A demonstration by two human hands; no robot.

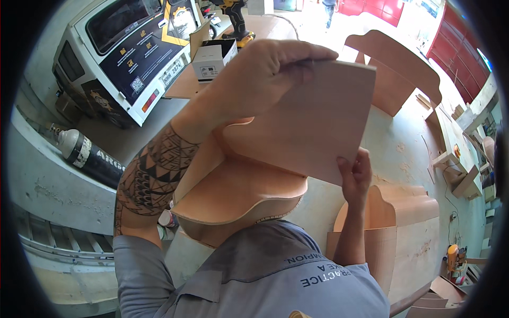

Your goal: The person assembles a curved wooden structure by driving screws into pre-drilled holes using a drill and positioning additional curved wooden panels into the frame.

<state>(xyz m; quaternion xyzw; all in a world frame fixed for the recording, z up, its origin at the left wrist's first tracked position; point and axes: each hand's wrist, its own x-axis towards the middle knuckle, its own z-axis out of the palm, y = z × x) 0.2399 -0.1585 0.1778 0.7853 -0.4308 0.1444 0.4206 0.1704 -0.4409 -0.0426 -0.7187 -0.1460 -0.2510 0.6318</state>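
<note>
A flat light-brown wooden panel stands up in front of me, gripped in both hands. My left hand is closed over its upper edge, thumb and fingers on either side. Lower down, my right hand pinches the panel's right edge, with the thumb on the near face. Below the panel and close to my body is a wooden piece with a wavy-fronted curved board. The panel's lower edge meets or overlaps this piece; whether they are joined I cannot tell.
At the right stands another curved wooden piece, and a scallop-edged one is farther back. A cordless drill and a white box sit beyond my left arm. Leftward are a van and a gas cylinder. A person is far off.
</note>
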